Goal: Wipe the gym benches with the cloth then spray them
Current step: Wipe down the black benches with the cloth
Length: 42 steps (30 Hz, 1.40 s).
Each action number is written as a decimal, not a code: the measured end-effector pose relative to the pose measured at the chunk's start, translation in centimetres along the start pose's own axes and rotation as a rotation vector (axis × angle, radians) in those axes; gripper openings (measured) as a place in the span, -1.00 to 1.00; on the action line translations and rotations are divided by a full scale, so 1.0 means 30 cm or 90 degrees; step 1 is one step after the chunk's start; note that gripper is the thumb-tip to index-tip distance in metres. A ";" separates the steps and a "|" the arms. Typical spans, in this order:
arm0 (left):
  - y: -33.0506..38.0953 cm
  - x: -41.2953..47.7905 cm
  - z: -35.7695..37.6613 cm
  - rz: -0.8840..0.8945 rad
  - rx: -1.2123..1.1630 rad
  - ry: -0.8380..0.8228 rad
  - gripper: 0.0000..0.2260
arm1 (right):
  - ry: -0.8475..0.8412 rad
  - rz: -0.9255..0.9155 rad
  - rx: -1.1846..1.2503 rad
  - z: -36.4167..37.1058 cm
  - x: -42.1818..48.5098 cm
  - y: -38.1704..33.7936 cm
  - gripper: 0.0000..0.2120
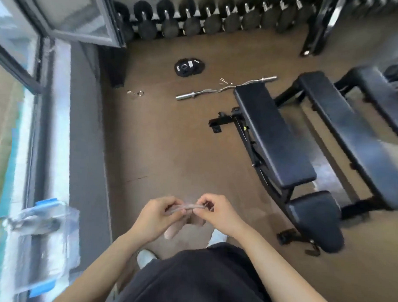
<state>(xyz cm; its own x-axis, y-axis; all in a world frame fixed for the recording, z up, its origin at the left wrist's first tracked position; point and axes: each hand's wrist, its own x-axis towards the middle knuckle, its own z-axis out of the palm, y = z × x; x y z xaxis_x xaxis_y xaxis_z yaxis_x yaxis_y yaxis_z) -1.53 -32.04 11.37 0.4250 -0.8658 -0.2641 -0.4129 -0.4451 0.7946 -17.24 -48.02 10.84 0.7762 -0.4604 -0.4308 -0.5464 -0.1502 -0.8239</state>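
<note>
My left hand point(159, 215) and my right hand point(216, 212) meet in front of my body, and both pinch a thin translucent piece point(186, 208) stretched between them. A pale part of it hangs below my fingers; whether it is a cloth or a plastic glove I cannot tell. A black padded gym bench point(275, 140) stands to my right, its seat pad point(315, 220) nearest me. A second black bench point(352, 138) lies beside it, and a third point(380, 89) sits at the far right edge. No spray bottle is in view.
Clear plastic packaging with blue edges point(44, 215) lies on the window sill at left. On the brown floor are a curl bar point(225, 88), a weight plate point(189, 68) and a spring clip point(137, 93). A dumbbell rack point(209, 18) lines the far wall.
</note>
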 end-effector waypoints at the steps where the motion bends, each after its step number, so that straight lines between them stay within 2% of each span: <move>1: 0.035 0.043 0.039 0.003 0.024 -0.021 -0.87 | 0.022 0.012 0.012 -0.059 -0.022 0.046 -0.86; 6: 0.207 0.249 0.255 0.004 0.093 -0.143 -0.88 | 0.117 0.078 0.058 -0.349 -0.118 0.294 -0.81; 10: 0.318 0.402 0.436 0.049 0.105 -0.201 -0.70 | 0.208 0.113 0.087 -0.543 -0.194 0.452 -0.82; 14: 0.440 0.533 0.632 0.066 0.100 -0.266 -0.91 | 0.312 0.160 0.115 -0.670 -0.287 0.593 -0.82; 15: 0.461 0.572 0.683 0.072 0.110 -0.285 -0.91 | 0.342 0.176 0.118 -0.691 -0.315 0.635 -0.79; 17: 0.495 0.650 0.788 0.093 0.132 -0.335 -0.90 | 0.398 0.232 0.102 -0.727 -0.371 0.722 -0.79; 20: 0.567 0.767 0.955 0.124 0.164 -0.405 -0.75 | 0.454 0.303 0.077 -0.782 -0.439 0.845 -0.90; 23: 0.667 0.886 1.143 0.126 0.196 -0.457 -0.86 | 0.479 0.369 0.093 -0.849 -0.470 0.959 -0.84; 24: 0.700 0.935 1.220 0.138 0.202 -0.478 -0.84 | 0.491 0.419 0.152 -0.885 -0.485 0.977 -0.87; 26: 0.765 1.011 1.348 0.167 0.201 -0.519 -0.79 | 0.527 0.479 0.166 -0.931 -0.499 1.033 -0.87; 29: 0.855 1.133 1.579 0.179 0.216 -0.591 -0.90 | 0.630 0.557 0.229 -1.028 -0.512 1.172 -0.91; 32: 0.939 1.232 1.792 0.202 0.219 -0.632 -0.92 | 0.723 0.621 0.279 -1.138 -0.523 1.293 -0.94; 35: 1.008 1.302 2.002 0.240 0.211 -0.655 -0.83 | 0.801 0.664 0.336 -1.221 -0.539 1.432 -0.91; 38: 1.025 1.338 2.174 0.275 0.240 -0.665 -0.92 | 0.883 0.665 0.346 -1.258 -0.539 1.555 -0.95; 42: 0.911 1.368 2.352 0.331 0.282 -0.643 -0.92 | 0.891 0.704 0.350 -1.171 -0.478 1.728 -0.94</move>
<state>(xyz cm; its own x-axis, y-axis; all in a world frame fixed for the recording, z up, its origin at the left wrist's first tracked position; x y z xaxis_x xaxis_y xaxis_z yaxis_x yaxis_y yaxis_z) -52.23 -95.86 -16.34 -0.6085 -0.6645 -0.4337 -0.6706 0.1384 0.7288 -67.74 -79.95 -12.76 -0.7599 -0.4751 -0.4437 -0.1864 0.8131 -0.5515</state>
